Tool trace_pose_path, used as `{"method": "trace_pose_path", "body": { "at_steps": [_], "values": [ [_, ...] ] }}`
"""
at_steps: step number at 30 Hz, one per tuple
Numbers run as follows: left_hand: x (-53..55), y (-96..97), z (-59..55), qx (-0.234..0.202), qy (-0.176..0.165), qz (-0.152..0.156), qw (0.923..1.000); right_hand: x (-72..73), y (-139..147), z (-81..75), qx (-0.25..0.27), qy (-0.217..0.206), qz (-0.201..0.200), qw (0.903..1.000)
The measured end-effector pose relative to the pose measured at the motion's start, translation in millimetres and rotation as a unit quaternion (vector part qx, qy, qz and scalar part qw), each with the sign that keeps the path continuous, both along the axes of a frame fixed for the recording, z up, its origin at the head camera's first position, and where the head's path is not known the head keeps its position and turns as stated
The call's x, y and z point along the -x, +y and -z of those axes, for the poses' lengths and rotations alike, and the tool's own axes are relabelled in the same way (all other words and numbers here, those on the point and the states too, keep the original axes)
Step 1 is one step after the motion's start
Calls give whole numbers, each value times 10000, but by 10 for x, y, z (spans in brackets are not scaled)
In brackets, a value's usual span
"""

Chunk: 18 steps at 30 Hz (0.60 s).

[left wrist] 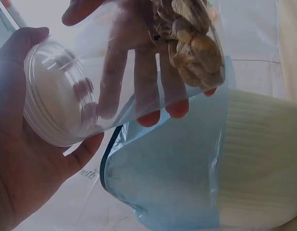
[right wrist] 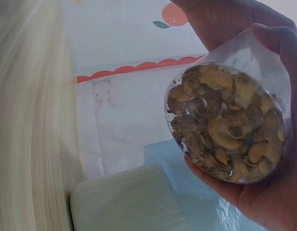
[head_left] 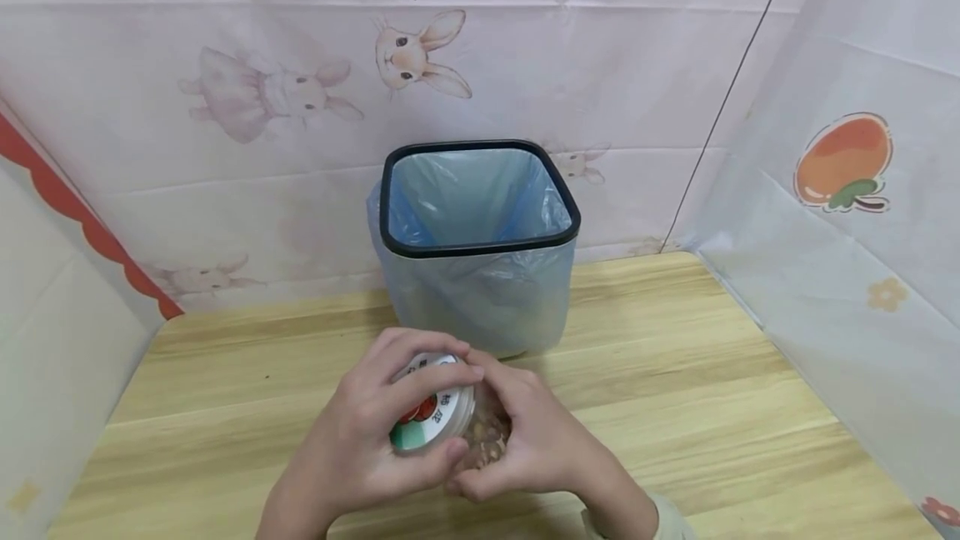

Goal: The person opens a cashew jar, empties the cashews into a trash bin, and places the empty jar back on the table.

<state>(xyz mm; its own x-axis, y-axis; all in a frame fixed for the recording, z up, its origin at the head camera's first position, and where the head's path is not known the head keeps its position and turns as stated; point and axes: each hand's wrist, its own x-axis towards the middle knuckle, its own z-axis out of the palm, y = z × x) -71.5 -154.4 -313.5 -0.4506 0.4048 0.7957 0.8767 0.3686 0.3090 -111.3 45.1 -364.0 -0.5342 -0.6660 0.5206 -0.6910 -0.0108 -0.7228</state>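
Observation:
A clear plastic jar (head_left: 486,433) with brown, nut-like pieces (right wrist: 230,127) at its bottom is held tilted above the table, in front of the bin. My left hand (head_left: 360,419) grips the jar's round lid (head_left: 442,417), which bears a white, green and red label. In the left wrist view the lid (left wrist: 57,96) sits on the jar's end, thumb and fingers curled about its rim. My right hand (head_left: 543,432) wraps around the jar's body, its fingers showing through the clear wall in the left wrist view. The exact kind of the pieces is hard to tell.
Behind the hands a pale bin (head_left: 480,307) stands on the wooden table (head_left: 262,407), lined with a translucent blue bag (head_left: 487,277) under a black rim (head_left: 480,251). Printed wall sheets (head_left: 645,65) with rabbits and fruit enclose the table at the back and sides.

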Motion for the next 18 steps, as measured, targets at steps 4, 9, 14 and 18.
{"method": "trace_pose_path", "body": {
  "at_steps": [4, 9, 14, 18],
  "values": [
    [11, 21, -1, -56, 64, -54, 9999, -14, -18, -1, 9, 87, 226, 9997],
    [13, 39, 5, -119, 57, -232, 9996, -39, -49, -10, -74, 600, 875, 9943],
    [13, 32, 19, -102, -39, -511, 9986, -53, -71, -16, -155, 1154, 1418, 9830],
    [3, 20, 24, -76, -114, -606, 9981, -55, -77, -14, -165, 1278, 1483, 9805]
  ]
}}
